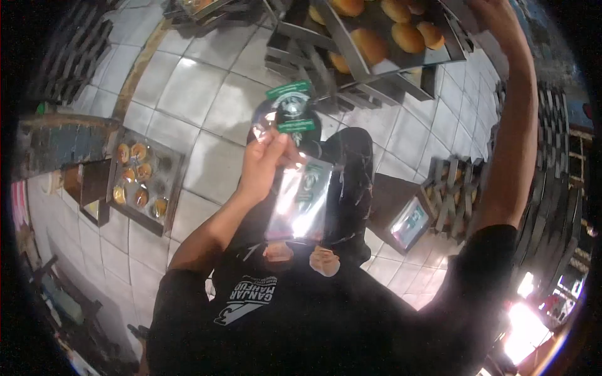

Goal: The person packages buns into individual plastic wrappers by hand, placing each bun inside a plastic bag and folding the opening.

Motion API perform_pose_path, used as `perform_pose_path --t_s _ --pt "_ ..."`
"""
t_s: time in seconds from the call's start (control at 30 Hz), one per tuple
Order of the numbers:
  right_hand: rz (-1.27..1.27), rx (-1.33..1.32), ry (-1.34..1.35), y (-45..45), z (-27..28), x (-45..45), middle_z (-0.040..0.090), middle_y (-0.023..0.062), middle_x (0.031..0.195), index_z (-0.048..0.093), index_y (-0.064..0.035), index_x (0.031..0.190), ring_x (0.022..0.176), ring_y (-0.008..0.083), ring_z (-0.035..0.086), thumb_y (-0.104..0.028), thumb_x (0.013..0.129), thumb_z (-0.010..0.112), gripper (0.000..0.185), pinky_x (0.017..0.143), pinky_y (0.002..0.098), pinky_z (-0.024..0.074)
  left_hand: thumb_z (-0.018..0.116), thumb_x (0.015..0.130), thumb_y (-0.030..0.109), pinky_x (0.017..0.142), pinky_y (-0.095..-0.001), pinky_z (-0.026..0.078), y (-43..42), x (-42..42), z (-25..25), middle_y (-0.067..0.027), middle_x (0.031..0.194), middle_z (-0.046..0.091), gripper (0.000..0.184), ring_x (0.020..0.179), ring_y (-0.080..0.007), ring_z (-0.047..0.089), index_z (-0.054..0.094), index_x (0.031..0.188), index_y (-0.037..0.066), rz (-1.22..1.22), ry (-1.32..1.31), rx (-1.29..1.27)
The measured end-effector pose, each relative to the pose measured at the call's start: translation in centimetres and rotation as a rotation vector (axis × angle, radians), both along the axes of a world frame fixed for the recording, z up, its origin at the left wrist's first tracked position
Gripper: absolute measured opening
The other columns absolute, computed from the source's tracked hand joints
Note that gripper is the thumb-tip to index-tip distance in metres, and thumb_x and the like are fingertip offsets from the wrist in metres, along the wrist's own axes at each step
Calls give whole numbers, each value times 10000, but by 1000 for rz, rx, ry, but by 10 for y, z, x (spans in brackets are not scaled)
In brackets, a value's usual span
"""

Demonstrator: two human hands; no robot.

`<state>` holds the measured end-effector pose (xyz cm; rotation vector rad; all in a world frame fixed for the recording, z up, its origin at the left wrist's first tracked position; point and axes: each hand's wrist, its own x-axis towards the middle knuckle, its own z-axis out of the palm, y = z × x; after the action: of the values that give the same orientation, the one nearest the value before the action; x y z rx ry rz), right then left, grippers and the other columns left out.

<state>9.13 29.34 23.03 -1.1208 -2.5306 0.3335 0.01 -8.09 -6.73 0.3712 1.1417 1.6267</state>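
My left hand [264, 164] is closed, thumb against fingers, on a clear plastic bag [293, 111] with green and white print. Just below it, a clear shiny plastic bag [300, 203] with similar green print lies over my lap; whether it is one bag or a stack I cannot tell. My right arm stretches up to the far right. There my right hand [491, 20] is at the corner of a metal tray [401, 67] of browned buns [407, 37]. Its fingers are blurred and partly cut off by the frame edge, so their grip is hidden.
A tray [169, 207] on the left holds several buns, some apparently wrapped. More trays are stacked below the bun tray. A brown box [392, 210] with a phone-like screen [411, 224] stands right of my legs. Stacked dark racks [552, 182] line the right. White tiles [194, 94] cover the floor.
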Motion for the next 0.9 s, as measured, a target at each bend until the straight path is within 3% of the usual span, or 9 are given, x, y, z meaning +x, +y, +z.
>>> perform_pose_path --t_s 0.13,0.2,0.33,0.4,0.43,0.63,0.73,0.83,0.9 --pt "34 -7 -81 20 5 3 570 -7 690 688 5 851 628 104 528 -173 962 684 210 557 324 450 559 1076 240 695 -282 556 6 1 0 -59 848 669 223 769 -152 680 612 986 43 48 -12 38" --pt "220 -47 -158 52 -33 28 695 0 836 769 -86 1098 792 101 636 -331 1005 664 282 709 305 523 561 1075 245 677 -280 561 6 -1 1 -61 844 669 223 772 -155 687 611 986 46 60 -15 -2" --pt "326 88 -63 38 -131 44 753 75 859 739 -51 1075 785 129 677 -279 975 688 255 707 326 538 563 1074 257 679 -291 568 4 -3 -4 -71 863 675 227 771 -161 686 596 989 49 19 -29 18" --pt "194 120 -64 1 -156 43 755 164 1019 748 -89 1084 889 337 743 -311 931 726 270 778 414 567 551 1077 253 672 -297 566 5 -3 -4 -90 874 679 232 767 -170 685 583 998 37 36 -30 -57" --pt "173 153 -57 -10 -164 41 757 159 987 754 -92 1084 866 318 742 -325 933 729 279 770 414 562 551 1077 253 672 -297 566 5 -3 -1 -90 874 679 232 767 -170 685 583 998 37 35 -18 -35" --pt "-43 -215 0 69 -131 38 680 84 788 745 -39 1052 744 164 643 -397 1013 644 374 707 339 515 512 1096 249 660 -295 561 10 -6 8 -127 850 695 259 739 -175 678 570 1016 10 0 -25 -73" --pt "178 -253 234 85 -103 30 613 18 751 690 -27 945 704 83 548 -401 1052 611 397 636 268 445 507 1100 249 658 -286 557 11 -4 13 -134 860 703 266 726 -166 675 568 1009 7 19 4 -104" --pt "133 -225 148 64 -84 19 670 81 786 703 3 970 722 164 607 -480 1044 585 503 659 359 490 503 1100 247 656 -276 553 10 -3 9 -127 853 704 266 710 -149 663 570 1014 5 31 -17 -61" --pt "-188 326 -1 125 -109 29 724 183 871 715 34 1021 781 277 667 -550 1027 555 605 735 458 518 484 1104 227 656 -277 551 7 -4 13 -122 854 702 259 716 -136 655 582 1040 -4 -15 30 -73"
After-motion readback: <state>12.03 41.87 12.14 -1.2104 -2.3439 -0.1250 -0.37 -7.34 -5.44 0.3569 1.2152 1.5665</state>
